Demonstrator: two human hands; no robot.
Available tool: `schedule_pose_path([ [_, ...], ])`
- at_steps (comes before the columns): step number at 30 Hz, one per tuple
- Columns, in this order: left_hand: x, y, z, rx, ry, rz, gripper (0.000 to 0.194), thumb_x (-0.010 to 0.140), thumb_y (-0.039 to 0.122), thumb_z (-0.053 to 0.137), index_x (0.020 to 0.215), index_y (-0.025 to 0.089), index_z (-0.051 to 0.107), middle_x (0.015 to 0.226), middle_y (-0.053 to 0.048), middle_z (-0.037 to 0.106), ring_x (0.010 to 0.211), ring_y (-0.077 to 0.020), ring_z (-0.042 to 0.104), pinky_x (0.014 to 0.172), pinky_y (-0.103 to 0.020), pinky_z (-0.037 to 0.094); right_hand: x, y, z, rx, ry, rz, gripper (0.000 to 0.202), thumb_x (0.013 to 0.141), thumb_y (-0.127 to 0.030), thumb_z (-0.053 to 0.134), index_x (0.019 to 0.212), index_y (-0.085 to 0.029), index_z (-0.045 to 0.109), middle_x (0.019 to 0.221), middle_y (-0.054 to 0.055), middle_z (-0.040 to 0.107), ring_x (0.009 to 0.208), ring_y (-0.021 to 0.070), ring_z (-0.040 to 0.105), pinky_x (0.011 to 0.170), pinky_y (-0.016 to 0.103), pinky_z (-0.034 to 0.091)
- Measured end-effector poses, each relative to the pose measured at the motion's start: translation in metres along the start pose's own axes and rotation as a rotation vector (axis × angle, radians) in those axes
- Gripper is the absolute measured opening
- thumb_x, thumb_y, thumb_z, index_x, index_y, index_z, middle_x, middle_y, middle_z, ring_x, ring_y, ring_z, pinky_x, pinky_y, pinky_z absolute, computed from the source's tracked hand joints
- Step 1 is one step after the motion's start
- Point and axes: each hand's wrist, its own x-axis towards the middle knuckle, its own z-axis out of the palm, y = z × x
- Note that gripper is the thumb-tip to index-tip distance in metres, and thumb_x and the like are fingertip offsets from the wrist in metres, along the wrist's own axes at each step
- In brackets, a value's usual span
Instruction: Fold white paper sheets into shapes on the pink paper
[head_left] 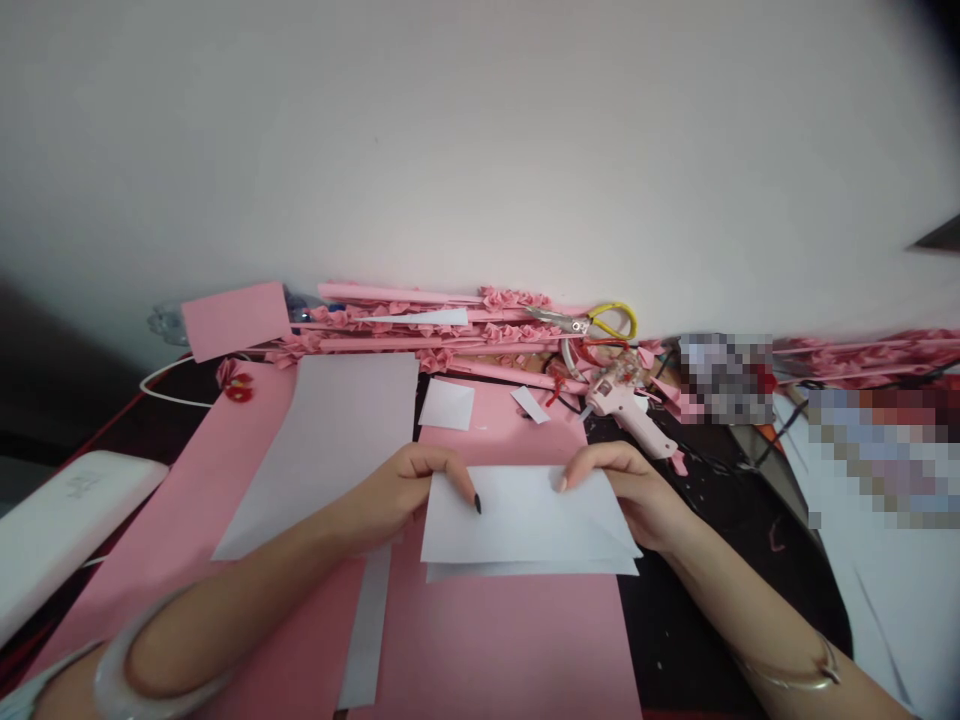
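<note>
A folded sheet of white paper (525, 525) is held between my two hands above a pink sheet (495, 650). My left hand (424, 490) grips its upper left corner, thumb on top. At the upper right, my right hand (626, 485) pinches the paper in the same way. Its lower edges lie slightly apart, showing more than one layer. The fingers beneath the paper are hidden. Behind it lie a small white paper square (447, 405) and a white scrap (531, 404). To the left of my hands rests a large white sheet (337, 430).
Pink paper flower stems (405, 345) line the wall. Scissors (615, 320) with yellow handles lie on them. A glue gun (630, 410) sits beyond my right hand, with dark cables nearby. At far left is a white oblong device (75, 530); white sheets (892, 590) lie at right.
</note>
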Motion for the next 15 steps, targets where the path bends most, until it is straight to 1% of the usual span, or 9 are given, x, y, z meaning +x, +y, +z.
schedule_pose_path([
  [2, 0.000, 0.001, -0.002, -0.010, -0.047, 0.003, 0.015, 0.069, 0.018, 0.053, 0.069, 0.017, 0.068, 0.073, -0.002, 0.064, 0.059, -0.0122, 0.056, 0.056, -0.023, 0.041, -0.001, -0.004, -0.002, -0.006, -0.034, 0.001, 0.023, 0.065, -0.032, 0.057, 0.070, -0.015, 0.072, 0.063, 0.007, 0.067, 0.048, 0.0152, 0.056, 0.044, 0.025, 0.042],
  [4, 0.000, 0.004, -0.002, -0.023, -0.114, 0.005, 0.020, 0.066, 0.024, 0.053, 0.075, 0.016, 0.069, 0.078, -0.004, 0.065, 0.065, -0.0157, 0.057, 0.059, -0.025, 0.043, -0.001, -0.005, -0.004, -0.027, -0.056, -0.024, 0.035, 0.069, -0.042, 0.053, 0.072, -0.013, 0.072, 0.065, 0.009, 0.066, 0.052, 0.0171, 0.057, 0.047, 0.027, 0.044],
  [5, 0.000, 0.005, -0.001, -0.008, -0.131, 0.018, 0.023, 0.067, 0.028, 0.052, 0.076, 0.015, 0.069, 0.081, -0.005, 0.065, 0.068, -0.0175, 0.058, 0.061, -0.026, 0.043, 0.000, -0.004, -0.004, -0.062, -0.051, -0.053, 0.035, 0.071, -0.044, 0.054, 0.073, -0.013, 0.071, 0.067, 0.008, 0.066, 0.056, 0.0167, 0.058, 0.050, 0.026, 0.045],
  [6, 0.000, 0.006, -0.001, 0.039, -0.125, 0.035, 0.025, 0.070, 0.031, 0.050, 0.077, 0.015, 0.069, 0.083, -0.006, 0.066, 0.071, -0.0190, 0.059, 0.064, -0.027, 0.044, 0.001, -0.003, -0.003, -0.119, -0.041, -0.085, 0.030, 0.071, -0.042, 0.057, 0.074, -0.014, 0.070, 0.069, 0.007, 0.065, 0.059, 0.0157, 0.058, 0.053, 0.025, 0.045],
  [8, 0.000, 0.007, 0.002, 0.227, -0.037, 0.076, 0.026, 0.076, 0.036, 0.050, 0.079, 0.017, 0.068, 0.087, -0.005, 0.066, 0.080, -0.0214, 0.059, 0.073, -0.030, 0.044, 0.003, 0.001, -0.002, -0.264, -0.013, -0.144, 0.016, 0.068, -0.031, 0.067, 0.075, -0.017, 0.068, 0.075, 0.004, 0.064, 0.068, 0.0144, 0.057, 0.061, 0.023, 0.046],
  [9, 0.000, 0.006, 0.003, 0.349, 0.023, 0.104, 0.024, 0.078, 0.037, 0.052, 0.081, 0.019, 0.068, 0.091, -0.004, 0.066, 0.086, -0.0224, 0.059, 0.078, -0.031, 0.043, 0.004, 0.003, 0.000, -0.333, 0.002, -0.161, 0.014, 0.066, -0.026, 0.070, 0.078, -0.018, 0.066, 0.079, 0.003, 0.063, 0.072, 0.0141, 0.057, 0.063, 0.022, 0.046],
  [11, 0.002, 0.005, 0.004, 0.565, 0.110, 0.172, 0.022, 0.076, 0.036, 0.058, 0.091, 0.023, 0.067, 0.104, -0.002, 0.064, 0.099, -0.0240, 0.055, 0.088, -0.033, 0.040, 0.005, 0.007, 0.003, -0.422, 0.028, -0.176, 0.020, 0.068, -0.021, 0.069, 0.087, -0.020, 0.064, 0.090, 0.003, 0.062, 0.074, 0.0137, 0.056, 0.061, 0.022, 0.047],
  [12, 0.003, 0.004, 0.004, 0.637, 0.127, 0.214, 0.026, 0.076, 0.036, 0.060, 0.099, 0.025, 0.065, 0.110, -0.002, 0.062, 0.105, -0.0243, 0.052, 0.093, -0.034, 0.038, 0.006, 0.009, 0.004, -0.449, 0.042, -0.187, 0.024, 0.070, -0.020, 0.067, 0.093, -0.022, 0.062, 0.097, 0.003, 0.060, 0.076, 0.0137, 0.056, 0.059, 0.022, 0.046],
  [15, 0.006, 0.000, 0.004, 0.747, 0.121, 0.304, 0.039, 0.078, 0.031, 0.059, 0.117, 0.030, 0.057, 0.125, 0.000, 0.054, 0.118, -0.0231, 0.044, 0.101, -0.036, 0.032, 0.006, 0.012, 0.006, -0.552, 0.058, -0.202, 0.037, 0.073, -0.018, 0.062, 0.110, -0.026, 0.059, 0.113, 0.004, 0.057, 0.080, 0.0154, 0.057, 0.056, 0.022, 0.046],
])
